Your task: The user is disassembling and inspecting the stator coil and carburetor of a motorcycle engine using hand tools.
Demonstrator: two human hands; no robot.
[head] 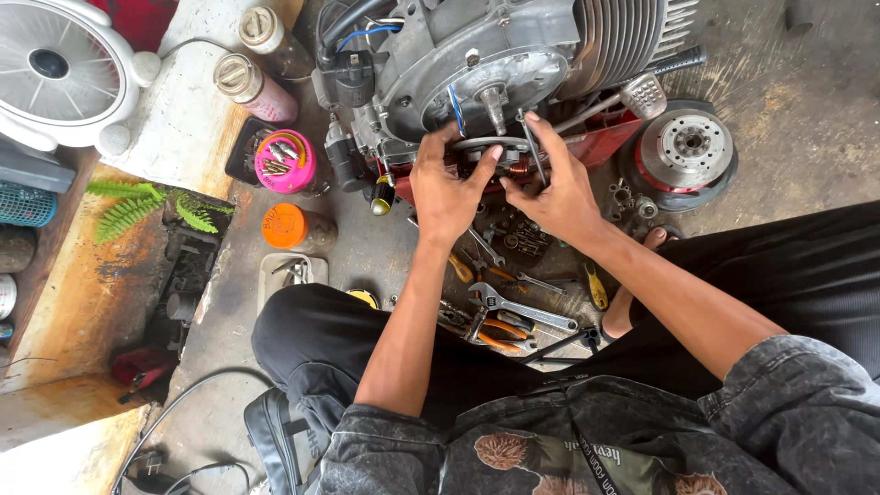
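Engine point(513, 64) sits on the floor ahead of the knees; both hands point(445, 188) point(550, 188) side by side at its near face. Flywheel point(687, 151) right of it. 2 jars point(286, 192) left. Wrenches and pliers point(504, 312) scattered between the legs. Fan point(60, 69) far left.

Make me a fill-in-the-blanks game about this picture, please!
1. Both hands work on an ____ on the floor.
2. The right hand holds a thin metal ____.
3. The cup full of small bits is ____.
4. The fan at the top left is ____.

Missing words: engine; tool; pink; white
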